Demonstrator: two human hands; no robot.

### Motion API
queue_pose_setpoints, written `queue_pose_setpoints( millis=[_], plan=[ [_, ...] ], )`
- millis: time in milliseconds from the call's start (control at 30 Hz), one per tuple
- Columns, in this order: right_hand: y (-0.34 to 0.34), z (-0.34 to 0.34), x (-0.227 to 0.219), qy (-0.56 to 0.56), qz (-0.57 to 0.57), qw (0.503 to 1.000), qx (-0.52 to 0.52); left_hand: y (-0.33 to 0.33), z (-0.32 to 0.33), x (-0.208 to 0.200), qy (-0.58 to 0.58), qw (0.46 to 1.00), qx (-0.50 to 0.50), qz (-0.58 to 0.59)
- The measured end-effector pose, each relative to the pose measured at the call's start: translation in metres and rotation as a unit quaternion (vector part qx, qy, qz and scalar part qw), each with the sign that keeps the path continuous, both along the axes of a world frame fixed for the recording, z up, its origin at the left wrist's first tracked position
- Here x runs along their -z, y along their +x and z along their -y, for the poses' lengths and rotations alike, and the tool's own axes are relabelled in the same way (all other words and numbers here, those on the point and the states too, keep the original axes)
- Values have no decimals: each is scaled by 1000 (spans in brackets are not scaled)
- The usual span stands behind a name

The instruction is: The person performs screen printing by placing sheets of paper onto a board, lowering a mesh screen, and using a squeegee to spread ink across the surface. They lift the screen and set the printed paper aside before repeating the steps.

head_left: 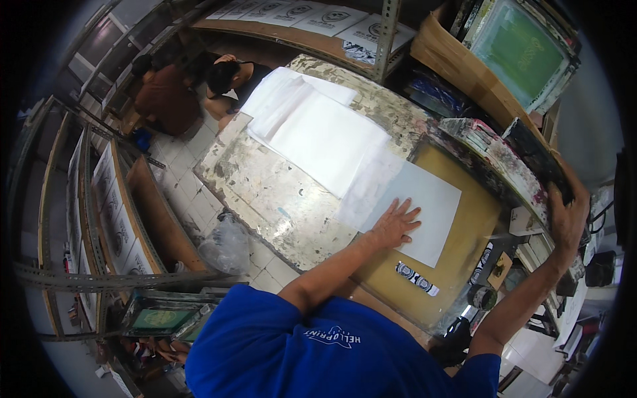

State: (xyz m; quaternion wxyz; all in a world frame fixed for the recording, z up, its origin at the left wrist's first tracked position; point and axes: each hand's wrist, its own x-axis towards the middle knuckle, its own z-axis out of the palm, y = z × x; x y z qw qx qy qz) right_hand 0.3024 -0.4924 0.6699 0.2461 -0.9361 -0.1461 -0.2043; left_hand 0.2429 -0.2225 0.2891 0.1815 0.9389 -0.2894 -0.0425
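Note:
My left hand (397, 224) lies flat with spread fingers on a pale sheet (431, 199). That sheet rests on a yellowish-brown board (458, 265) at the right end of the worktable. At the far right my right hand (569, 211) is closed around the dark edge of a raised, paint-stained screen printing frame (501, 159), seen nearly edge-on. Left of my left hand, a stack of white sheets (325, 142) spreads across the table, and a thin translucent sheet overlaps the pale one. A black-and-white patterned strip (417, 278) sits on the board nearer to me.
The worktable (245, 166) has a worn, stained top. Two people (166, 99) crouch beyond its far left side. Racks of printed sheets (119, 205) stand at left, and a shelf of prints (285, 26) at the back. A green screen (521, 53) leans by cardboard at upper right.

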Motion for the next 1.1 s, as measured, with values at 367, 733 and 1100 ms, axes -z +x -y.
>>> queue_pose_setpoints(
  millis=[367,733,1100],
  plan=[
    [1,0,1,-13,10,999,29,16,57,20,-41,998,49,3],
    [2,8,2,12,16,1000,18,-5,82,31,-54,995,76,43],
    [-4,-15,-12,4,19,998,62,0,81,11,-76,994,83,-4]
  ],
)
